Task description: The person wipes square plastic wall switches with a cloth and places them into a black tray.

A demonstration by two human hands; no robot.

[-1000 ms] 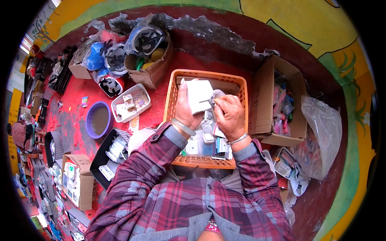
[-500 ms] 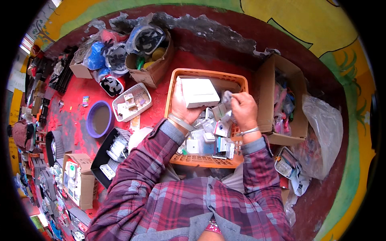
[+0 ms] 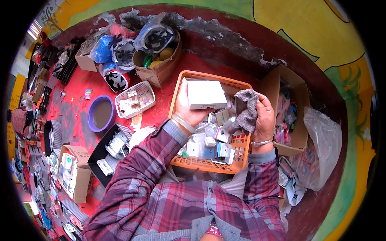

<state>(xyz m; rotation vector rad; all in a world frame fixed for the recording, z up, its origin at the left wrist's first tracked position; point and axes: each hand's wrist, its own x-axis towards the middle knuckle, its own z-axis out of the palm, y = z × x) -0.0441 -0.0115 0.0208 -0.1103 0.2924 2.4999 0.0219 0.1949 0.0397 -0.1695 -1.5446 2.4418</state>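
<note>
My left hand [image 3: 189, 105] grips a white box [image 3: 207, 94] at its left side, above the orange basket [image 3: 209, 165]. Its fingers go partly out of sight beneath the box. To the right of it, my right hand [image 3: 263, 119] pinches a grey cloth [image 3: 246, 113], which hangs bunched from the fingers over the basket's right side. Cloth and box are apart. Below both hands the basket holds several small white boxes and clear plastic packets [image 3: 210, 141].
At right stands an open cardboard box [image 3: 300, 90] beside a clear plastic bag [image 3: 323, 148]. A purple basin [image 3: 92, 116], a white basket [image 3: 122, 113] and a black tray [image 3: 94, 160] lie at left. Behind them a cardboard box [image 3: 157, 73] holds bagged items.
My right hand has moved right and toward me, and the grey cloth now shows fully in it. The white box has turned slightly and sits a little to the right in the picture.
</note>
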